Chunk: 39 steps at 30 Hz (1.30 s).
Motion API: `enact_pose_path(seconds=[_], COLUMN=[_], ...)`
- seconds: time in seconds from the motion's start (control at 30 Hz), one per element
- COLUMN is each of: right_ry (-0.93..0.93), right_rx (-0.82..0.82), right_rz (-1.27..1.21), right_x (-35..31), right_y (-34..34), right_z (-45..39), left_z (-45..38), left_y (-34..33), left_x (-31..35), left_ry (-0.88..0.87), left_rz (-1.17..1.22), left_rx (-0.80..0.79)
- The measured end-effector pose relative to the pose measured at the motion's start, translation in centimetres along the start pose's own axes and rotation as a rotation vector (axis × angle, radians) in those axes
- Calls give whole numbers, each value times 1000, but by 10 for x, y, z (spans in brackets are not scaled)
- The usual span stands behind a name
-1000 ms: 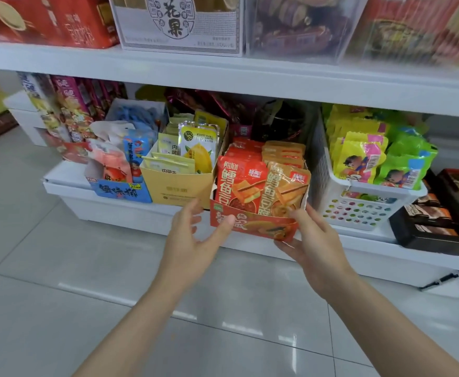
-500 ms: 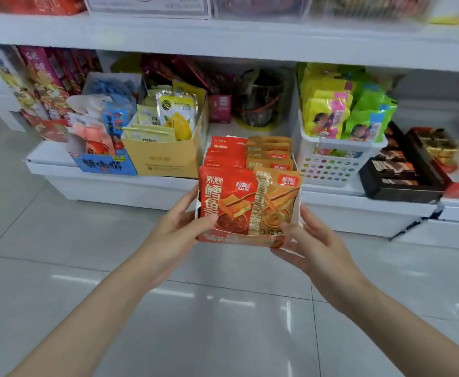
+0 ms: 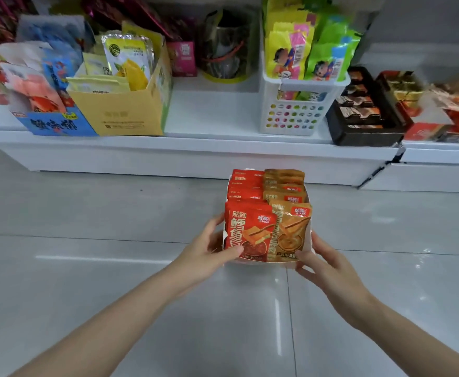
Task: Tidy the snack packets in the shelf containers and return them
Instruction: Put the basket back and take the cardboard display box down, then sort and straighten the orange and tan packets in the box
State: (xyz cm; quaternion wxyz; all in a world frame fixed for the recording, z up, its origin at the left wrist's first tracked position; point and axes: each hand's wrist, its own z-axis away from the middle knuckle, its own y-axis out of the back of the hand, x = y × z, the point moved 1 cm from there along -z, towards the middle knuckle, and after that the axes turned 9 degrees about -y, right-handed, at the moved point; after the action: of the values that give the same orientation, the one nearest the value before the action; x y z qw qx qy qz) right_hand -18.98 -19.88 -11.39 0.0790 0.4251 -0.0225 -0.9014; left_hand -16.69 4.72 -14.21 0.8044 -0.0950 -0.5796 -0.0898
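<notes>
Both hands hold a small white container (image 3: 308, 235) of snack packets above the tiled floor (image 3: 114, 268), well clear of the white shelf (image 3: 212, 115). The left hand (image 3: 209, 257) curls around its left side, thumb pressed on the front red packet (image 3: 246, 232); the right hand (image 3: 329, 265) clasps the right side, thumb by the orange packet (image 3: 290, 232). The packets stand upright in two rows (red left, orange right). On the shelf, a bare gap lies between the yellow box (image 3: 130, 115) and the white perforated basket (image 3: 293, 115).
</notes>
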Motion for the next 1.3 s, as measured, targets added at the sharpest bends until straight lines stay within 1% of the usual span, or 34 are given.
enact_pose_path(seconds=[0.13, 0.27, 0.37, 0.43, 0.5, 0.53, 0.6, 0.67, 0.7, 0.77, 0.83, 0.93, 1.0, 1.13, 1.23, 1.3], right_ry=[-41, -48, -36, -35, -25, -20, 32, 208, 315, 463, 511, 513, 511, 542, 537, 536], right_rx=[5, -21, -30, -32, -16, 36, 204, 338, 362, 320, 248, 239, 247, 241, 189, 172], right_rz=[49, 99, 116, 121, 135, 152, 264, 440, 508, 553, 522, 396, 354, 366, 360, 343], right_x=[19, 33, 33, 28, 23, 20, 10, -1, -7, -18, -23, -25, -24, -22, -20, -19], right_y=[13, 16, 16, 16, 19, 22, 33, 41, 41, 33, 16, -7, -15, -20, -23, -25], right_z=[-17, -40, -53, -56, -57, -57, -54, -49, -46, -44, -43, -47, -48, -48, -48, -45], left_z=[-21, -26, -30, -33, -35, -34, -33, -33, -34, -37, -38, -37, -35, -32, -27, -24], left_y=[-10, -11, -9, -10, -10, -9, -3, 2, 3, 2, -1, -3, -4, -3, -8, -12], left_x=[-15, -35, -41, -36, -27, -22, -10, 2, 7, 13, 16, 16, 17, 16, 15, 22], left_ry=[23, 48, 19, -3, -66, -123, -274, -405, -437, -462, -474, -513, -514, -520, -545, -580], left_rz=[-6, -17, -33, -93, -150, -193, -333, -470, -520, -586, -628, -652, -651, -660, -755, -784], left_rx=[-66, -51, 26, 127, 214, 247, 293, 287, 273, 245, 220, 207, 217, 202, 175, 203])
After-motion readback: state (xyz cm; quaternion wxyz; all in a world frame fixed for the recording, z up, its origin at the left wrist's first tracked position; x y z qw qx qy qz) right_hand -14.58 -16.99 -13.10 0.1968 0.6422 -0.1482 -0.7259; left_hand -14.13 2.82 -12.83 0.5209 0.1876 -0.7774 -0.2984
